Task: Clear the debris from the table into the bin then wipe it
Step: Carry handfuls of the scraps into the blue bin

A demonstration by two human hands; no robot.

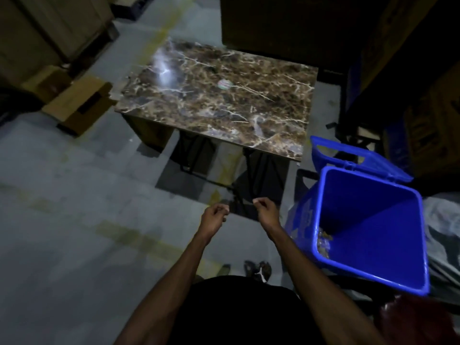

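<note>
A brown marble-patterned table point(261, 120) stands ahead of me. One small pale round scrap point(224, 84) lies near its middle. A blue bin point(373, 227) with its lid point(348, 155) flipped back stands at the table's right front corner, with some debris at its bottom. My left hand point(214, 217) and my right hand point(265, 211) hang in the air in front of me, short of the table's near edge. Both have loosely curled fingers and hold nothing that I can see.
An open cardboard box point(77, 103) lies on the floor left of the table. Large boxes point(286, 23) and dark stacks stand behind and to the right. Grey concrete floor with faded yellow lines stretches to the left. My feet point(258, 270) show below.
</note>
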